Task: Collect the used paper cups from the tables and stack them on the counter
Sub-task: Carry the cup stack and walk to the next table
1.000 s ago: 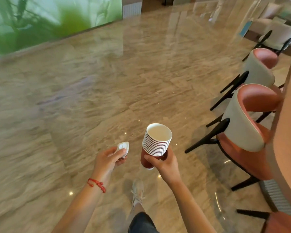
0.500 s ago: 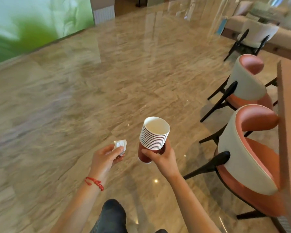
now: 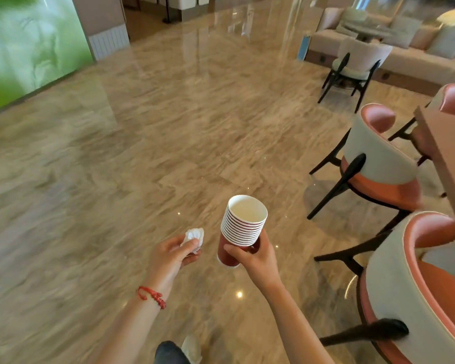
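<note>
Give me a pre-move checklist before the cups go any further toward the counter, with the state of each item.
1. Right hand grips the stack of paper cups near its base: ok.
2. Stack nested and upright: slightly tilted, rims even: ok.
3. Left hand pinches the crumpled tissue: ok.
4. Floor ahead free of obstacles: ok.
5. Clearance from the nearest chair on the right: ok.
6. Counter in view as a destination: cannot tell.

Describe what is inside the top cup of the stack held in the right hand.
The top cup of the stack of paper cups in the right hand shows a bare white inner wall and looks empty. Its bottom is only partly visible; the interiors of the cups nested below are covered.
</note>
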Motion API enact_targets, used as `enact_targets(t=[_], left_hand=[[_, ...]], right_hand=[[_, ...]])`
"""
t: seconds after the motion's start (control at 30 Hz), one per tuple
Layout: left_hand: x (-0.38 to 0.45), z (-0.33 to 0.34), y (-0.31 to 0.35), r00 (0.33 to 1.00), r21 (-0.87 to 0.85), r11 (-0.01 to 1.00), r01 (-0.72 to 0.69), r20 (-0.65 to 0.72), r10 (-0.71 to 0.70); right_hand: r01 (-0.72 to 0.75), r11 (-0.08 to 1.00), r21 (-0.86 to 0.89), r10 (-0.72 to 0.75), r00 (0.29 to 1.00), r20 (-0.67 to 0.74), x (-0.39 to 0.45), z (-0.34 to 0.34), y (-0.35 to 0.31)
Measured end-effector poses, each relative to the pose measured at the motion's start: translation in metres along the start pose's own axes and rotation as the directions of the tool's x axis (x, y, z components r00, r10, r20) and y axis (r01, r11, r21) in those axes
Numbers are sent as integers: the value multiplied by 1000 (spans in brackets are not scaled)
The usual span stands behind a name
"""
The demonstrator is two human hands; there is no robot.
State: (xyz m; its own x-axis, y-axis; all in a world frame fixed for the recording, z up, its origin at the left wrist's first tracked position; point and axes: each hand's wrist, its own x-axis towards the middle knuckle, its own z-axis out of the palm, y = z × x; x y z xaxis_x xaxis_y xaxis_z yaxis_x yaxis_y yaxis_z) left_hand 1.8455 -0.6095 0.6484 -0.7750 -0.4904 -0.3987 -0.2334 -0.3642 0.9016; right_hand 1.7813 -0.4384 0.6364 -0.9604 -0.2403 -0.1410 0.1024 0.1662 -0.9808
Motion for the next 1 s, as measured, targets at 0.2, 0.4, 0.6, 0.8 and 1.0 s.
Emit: enact_targets(t=[0.2, 0.4, 0.6, 0.8, 1.0], left_hand=[[108, 13, 42, 997, 7, 999, 40, 59, -41], [226, 40, 70, 997, 31, 999, 45, 64, -47], [359, 89, 113, 997, 54, 998, 37, 60, -40], [478, 135, 171, 998, 42, 998, 42, 39, -44], [598, 174, 217, 997, 24, 998, 52, 62, -54]], right_hand=[[-9, 1000, 9, 9, 1000, -26, 99, 27, -21], [-35, 999, 0, 35, 999, -28, 219, 44, -22], [-24, 999, 30, 25, 999, -22, 364, 51, -37], [-19, 999, 32, 20, 1000, -22, 496, 54, -68], [-23, 999, 30, 24, 999, -33, 622, 62, -85]])
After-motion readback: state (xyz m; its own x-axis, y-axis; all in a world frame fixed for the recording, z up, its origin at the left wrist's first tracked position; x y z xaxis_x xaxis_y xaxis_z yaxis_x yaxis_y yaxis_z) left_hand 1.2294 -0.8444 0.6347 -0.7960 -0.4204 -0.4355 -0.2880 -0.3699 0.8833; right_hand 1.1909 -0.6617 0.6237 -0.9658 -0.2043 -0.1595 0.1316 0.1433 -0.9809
